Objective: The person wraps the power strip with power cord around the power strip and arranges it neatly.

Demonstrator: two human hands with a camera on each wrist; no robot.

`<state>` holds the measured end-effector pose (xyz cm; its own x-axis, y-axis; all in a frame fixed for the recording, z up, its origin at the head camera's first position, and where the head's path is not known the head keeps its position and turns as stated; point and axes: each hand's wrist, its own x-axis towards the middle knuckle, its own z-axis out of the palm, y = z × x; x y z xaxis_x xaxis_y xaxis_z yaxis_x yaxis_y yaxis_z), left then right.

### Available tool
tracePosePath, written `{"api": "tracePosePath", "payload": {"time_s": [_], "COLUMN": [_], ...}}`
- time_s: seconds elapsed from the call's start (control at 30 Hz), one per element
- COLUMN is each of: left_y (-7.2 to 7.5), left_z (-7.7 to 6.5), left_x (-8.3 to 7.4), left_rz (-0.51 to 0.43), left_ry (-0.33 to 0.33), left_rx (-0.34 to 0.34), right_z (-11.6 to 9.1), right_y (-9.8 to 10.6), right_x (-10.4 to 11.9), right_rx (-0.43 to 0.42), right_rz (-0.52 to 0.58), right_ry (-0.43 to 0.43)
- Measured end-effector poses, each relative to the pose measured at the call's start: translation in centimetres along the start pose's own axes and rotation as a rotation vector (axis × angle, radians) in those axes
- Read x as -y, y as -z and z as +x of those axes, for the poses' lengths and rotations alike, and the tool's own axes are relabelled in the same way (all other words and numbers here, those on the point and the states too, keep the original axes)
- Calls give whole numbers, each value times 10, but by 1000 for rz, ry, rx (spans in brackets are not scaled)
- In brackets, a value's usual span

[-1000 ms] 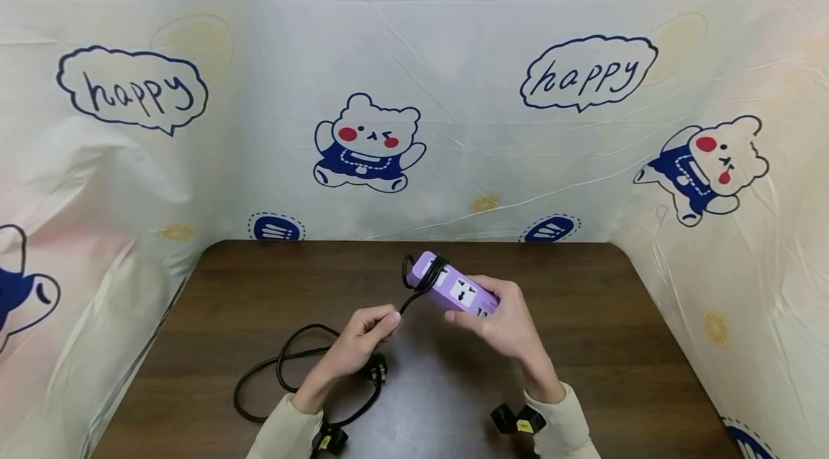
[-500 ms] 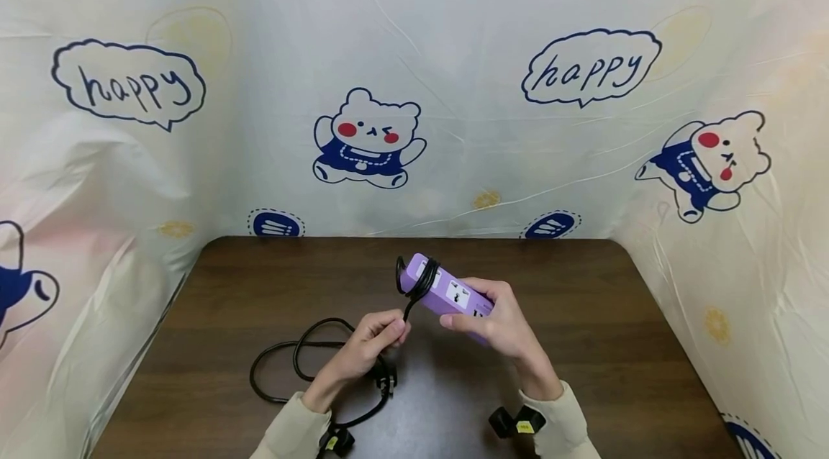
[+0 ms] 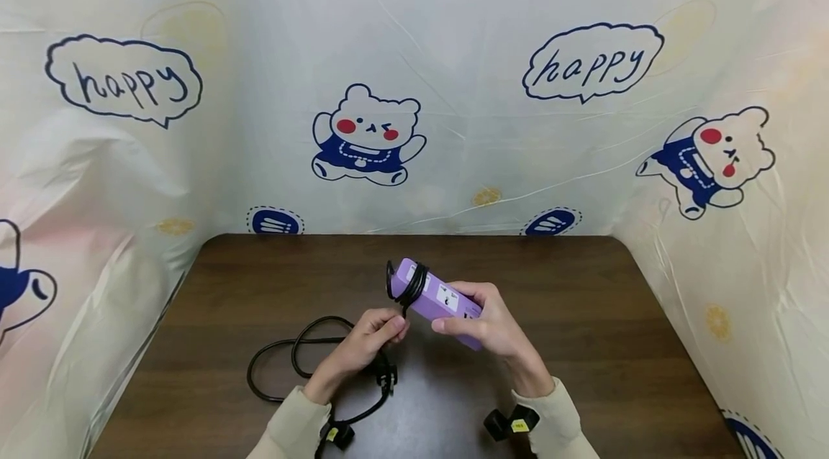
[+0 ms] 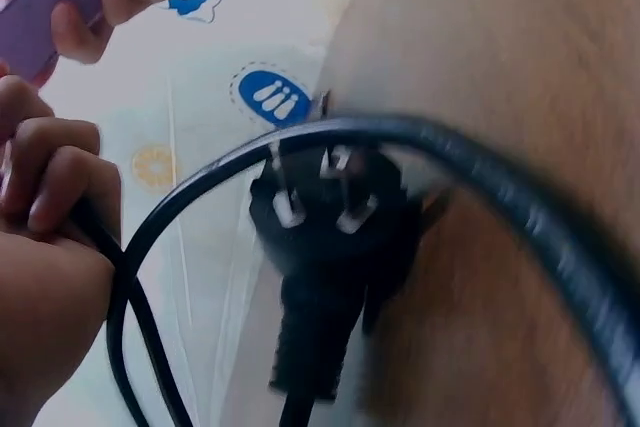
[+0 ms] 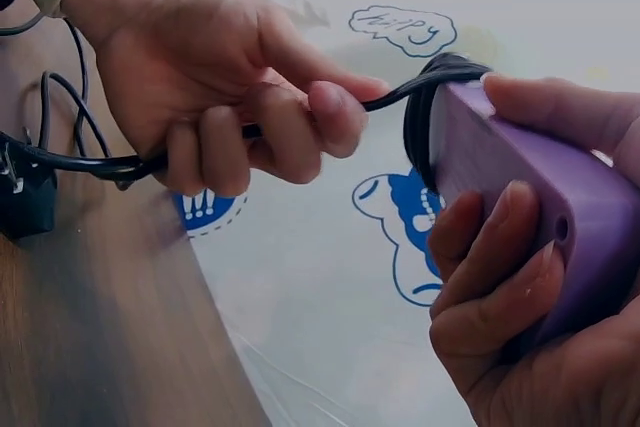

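Note:
A purple power strip (image 3: 447, 298) is held tilted above the table by my right hand (image 3: 488, 326), thumb on one side and fingers wrapped round the other, as the right wrist view shows. Black cord (image 5: 425, 127) is wound in several turns about its far end. My left hand (image 3: 369, 340) grips the same power cord just below those turns, the cord running through its curled fingers. From there the slack falls into loose loops (image 3: 259, 365) at the left. The black plug (image 4: 335, 212), with metal prongs, dangles near my left wrist.
The brown wooden table (image 3: 583, 315) lies beneath both hands. A pale curtain (image 3: 466, 70) printed with bears and "happy" bubbles encloses it at the back and sides. Black wrist cameras (image 3: 512, 421) sit at the sleeves.
The power strip and my right hand have shifted left and slightly down, nearer my left hand. The free cord between left hand and strip has become shorter.

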<state>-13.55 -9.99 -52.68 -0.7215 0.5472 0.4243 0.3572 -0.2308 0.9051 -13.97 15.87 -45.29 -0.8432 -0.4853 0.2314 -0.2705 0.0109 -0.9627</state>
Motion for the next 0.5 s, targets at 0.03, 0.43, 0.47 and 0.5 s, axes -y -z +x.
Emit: {"api": "tracePosePath", "payload": {"time_s": [0.03,0.43,0.47,0.5], "left_y": [2,22,22,22], "left_z": [0,-3,-4,-4], "left_x": [0,-7,-6,-6], "left_rz": [8,36,53,66], "left_ry": [2,95,95,100], "left_rx": [12,123,122,120], "right_z": [0,-2,-3,-3], "right_y": [0,4,4,4], "right_x": [0,4,5,5], "right_rx": [8,167,178,186], "right_rz": [5,-105,-114,-129], "right_ry": [7,-69,-84,-96]}}
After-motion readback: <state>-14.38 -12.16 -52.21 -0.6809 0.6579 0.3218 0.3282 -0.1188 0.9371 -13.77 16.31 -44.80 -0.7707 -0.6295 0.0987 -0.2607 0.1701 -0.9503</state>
